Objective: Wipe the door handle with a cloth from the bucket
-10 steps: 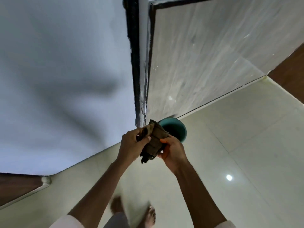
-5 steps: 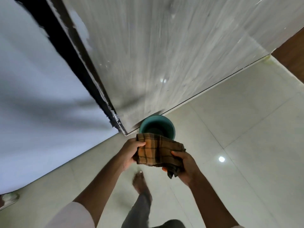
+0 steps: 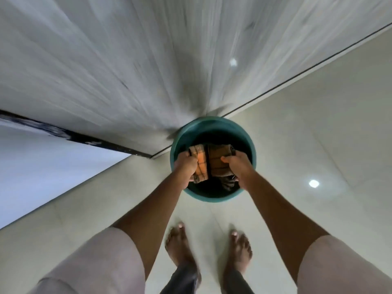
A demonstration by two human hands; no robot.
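A brown and orange checked cloth (image 3: 209,164) is held folded over the mouth of a teal bucket (image 3: 214,198) that stands on the floor at the foot of the door. My left hand (image 3: 185,167) grips the cloth's left end. My right hand (image 3: 238,166) grips its right end. Both hands are inside the bucket's rim, and the cloth's lower part hangs into the dark interior. The pale grey door (image 3: 148,60) rises above the bucket; its handle is out of view.
Glossy cream floor tiles (image 3: 307,134) surround the bucket. A black door frame edge (image 3: 74,135) and a white wall (image 3: 42,166) lie to the left. My bare feet (image 3: 180,245) stand just behind the bucket.
The view has tilted down and moved toward the bucket. Both hands have lowered the cloth from above the bucket into its mouth.
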